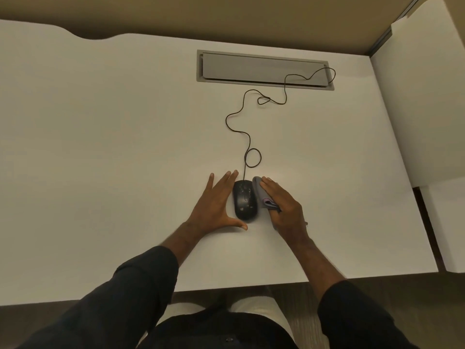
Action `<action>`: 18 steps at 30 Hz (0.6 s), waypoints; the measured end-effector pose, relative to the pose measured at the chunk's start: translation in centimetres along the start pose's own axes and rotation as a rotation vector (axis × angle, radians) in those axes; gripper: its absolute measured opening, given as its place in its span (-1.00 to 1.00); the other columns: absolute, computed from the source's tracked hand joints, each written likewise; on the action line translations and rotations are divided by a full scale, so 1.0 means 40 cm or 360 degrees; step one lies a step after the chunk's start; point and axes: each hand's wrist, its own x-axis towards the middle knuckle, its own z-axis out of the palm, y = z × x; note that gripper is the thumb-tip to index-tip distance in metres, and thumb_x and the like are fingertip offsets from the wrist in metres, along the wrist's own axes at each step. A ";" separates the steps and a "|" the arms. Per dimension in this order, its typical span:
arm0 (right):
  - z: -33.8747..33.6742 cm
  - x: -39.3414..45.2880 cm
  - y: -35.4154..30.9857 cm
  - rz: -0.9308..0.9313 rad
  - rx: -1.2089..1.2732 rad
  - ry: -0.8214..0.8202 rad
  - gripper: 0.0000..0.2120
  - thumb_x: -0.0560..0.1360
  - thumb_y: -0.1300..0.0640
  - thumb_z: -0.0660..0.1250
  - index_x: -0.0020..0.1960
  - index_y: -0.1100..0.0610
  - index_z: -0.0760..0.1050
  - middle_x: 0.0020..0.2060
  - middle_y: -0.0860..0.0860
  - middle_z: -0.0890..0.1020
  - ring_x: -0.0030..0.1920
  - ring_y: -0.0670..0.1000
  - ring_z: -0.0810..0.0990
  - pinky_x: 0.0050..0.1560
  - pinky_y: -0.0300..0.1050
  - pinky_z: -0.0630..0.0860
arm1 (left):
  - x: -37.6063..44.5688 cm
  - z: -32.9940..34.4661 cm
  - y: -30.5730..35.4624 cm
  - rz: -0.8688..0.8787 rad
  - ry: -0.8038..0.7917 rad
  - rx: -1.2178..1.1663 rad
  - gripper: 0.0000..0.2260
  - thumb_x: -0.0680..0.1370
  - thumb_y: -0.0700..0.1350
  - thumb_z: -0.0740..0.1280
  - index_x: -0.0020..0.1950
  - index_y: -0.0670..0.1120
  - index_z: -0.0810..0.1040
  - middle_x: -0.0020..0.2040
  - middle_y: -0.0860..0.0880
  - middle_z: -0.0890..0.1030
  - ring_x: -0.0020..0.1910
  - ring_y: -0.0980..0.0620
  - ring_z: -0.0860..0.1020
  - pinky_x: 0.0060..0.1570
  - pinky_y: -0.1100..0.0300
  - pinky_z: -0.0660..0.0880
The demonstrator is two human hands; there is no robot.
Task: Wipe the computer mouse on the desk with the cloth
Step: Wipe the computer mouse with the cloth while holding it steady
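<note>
A black wired computer mouse (243, 200) lies on the white desk (113, 137), near its front edge. My left hand (215, 204) lies flat on the desk with straight, spread fingers, touching the mouse's left side, thumb below the mouse's rear. My right hand (283, 205) presses a folded grey cloth (259, 191) against the mouse's right side. The fingers lie over the cloth, and most of it is hidden under the hand.
The mouse's thin black cable (247, 137) winds back across the desk into a grey cable hatch (264, 69) at the rear. A white side panel (422, 96) stands at the right. The desk's front edge runs just above my lap.
</note>
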 end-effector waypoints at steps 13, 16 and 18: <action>0.035 -0.001 0.008 -0.0033 -0.0141 0.0002 -0.48 0.43 0.45 0.43 0.37 0.33 0.44 0.33 0.23 0.52 0.37 0.16 0.50 0.30 0.15 0.50 | 0.000 0.012 -0.011 0.0023 0.0064 -0.0010 0.17 0.31 0.59 0.26 0.66 -0.07 -0.09 0.67 0.00 0.00 0.65 0.06 -0.11 0.59 -0.24 -0.12; 0.036 -0.003 0.011 -0.0026 -0.0125 0.0004 -0.43 0.41 0.46 0.45 0.39 0.31 0.41 0.34 0.23 0.51 0.36 0.17 0.50 0.29 0.16 0.51 | 0.000 0.015 -0.013 0.0035 0.0061 0.0032 0.17 0.32 0.60 0.25 0.66 -0.08 -0.07 0.67 -0.02 0.02 0.65 0.05 -0.10 0.59 -0.25 -0.13; 0.036 -0.004 0.012 -0.0030 -0.0125 0.0006 -0.44 0.41 0.45 0.45 0.38 0.33 0.42 0.34 0.23 0.51 0.36 0.17 0.50 0.29 0.15 0.51 | 0.000 0.016 -0.014 0.0040 0.0056 0.0056 0.16 0.32 0.60 0.24 0.66 -0.09 -0.07 0.67 -0.03 0.02 0.65 0.04 -0.10 0.58 -0.25 -0.13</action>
